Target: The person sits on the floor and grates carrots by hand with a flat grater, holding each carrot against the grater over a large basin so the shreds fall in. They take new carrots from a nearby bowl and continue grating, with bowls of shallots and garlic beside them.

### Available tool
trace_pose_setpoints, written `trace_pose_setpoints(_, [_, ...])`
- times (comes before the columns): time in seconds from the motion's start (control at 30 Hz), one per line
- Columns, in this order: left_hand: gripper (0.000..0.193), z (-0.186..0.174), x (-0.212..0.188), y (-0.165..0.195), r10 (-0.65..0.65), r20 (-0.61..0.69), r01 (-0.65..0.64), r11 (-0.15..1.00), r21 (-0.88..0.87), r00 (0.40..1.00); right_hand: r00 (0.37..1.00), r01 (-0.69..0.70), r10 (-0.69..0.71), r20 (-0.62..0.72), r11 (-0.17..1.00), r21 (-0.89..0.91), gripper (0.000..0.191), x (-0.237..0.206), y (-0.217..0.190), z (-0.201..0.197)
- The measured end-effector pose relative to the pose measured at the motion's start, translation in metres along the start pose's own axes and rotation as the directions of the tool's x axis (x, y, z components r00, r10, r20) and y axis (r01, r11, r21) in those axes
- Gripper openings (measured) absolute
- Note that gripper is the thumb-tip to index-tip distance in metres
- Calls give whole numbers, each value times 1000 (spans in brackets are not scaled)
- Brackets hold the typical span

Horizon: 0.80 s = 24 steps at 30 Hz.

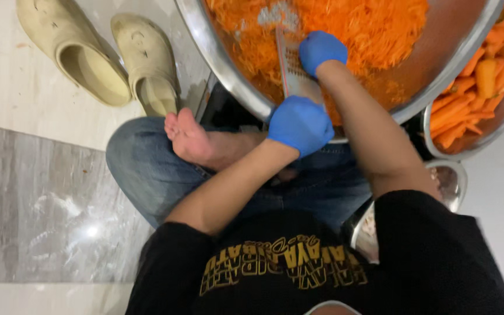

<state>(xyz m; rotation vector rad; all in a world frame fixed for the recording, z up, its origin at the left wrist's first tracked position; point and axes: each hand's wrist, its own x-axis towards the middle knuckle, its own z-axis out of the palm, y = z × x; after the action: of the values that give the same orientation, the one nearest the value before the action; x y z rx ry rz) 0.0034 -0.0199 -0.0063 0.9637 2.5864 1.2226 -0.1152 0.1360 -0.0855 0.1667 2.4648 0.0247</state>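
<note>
Head view: left hand (300, 123), blue-gloved, is closed around the lower end of a flat metal grater (291, 73) leaning into the large steel bowl (217, 52). Right hand (321, 51), also gloved, is fisted against the grater face; what it grips is hidden. Shredded carrot (374, 29) fills the bowl. Judgement: grater stiff, light, sharp-faced, likely wet; best held by its lower end.

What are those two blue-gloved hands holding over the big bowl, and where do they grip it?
The left hand grips the flat metal grater at its near, lower end. The right hand is closed against the grater's face; what it holds is hidden.
</note>
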Motion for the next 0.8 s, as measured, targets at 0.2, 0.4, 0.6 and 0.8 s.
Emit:
trace_pose_setpoints(0.2, [26,-4,7,-1,-34,56,30,997,65,998,977,185,-152,151,953,-238,36,-22,9,-6])
trace_pose_setpoints(0.4, [26,0,4,-1,-130,43,128,991,35,991,998,-55,56,-21,998,13,40,-36,3,7])
trace_pose_setpoints(0.6, [29,-9,3,0,-64,40,63,998,13,997,1000,-6,7,-15,999,35,41,-26,-12,-19])
trace_pose_setpoints(0.8, [27,-5,4,3,-57,69,55,998,24,996,996,-7,5,92,1000,21,40,-63,3,4])
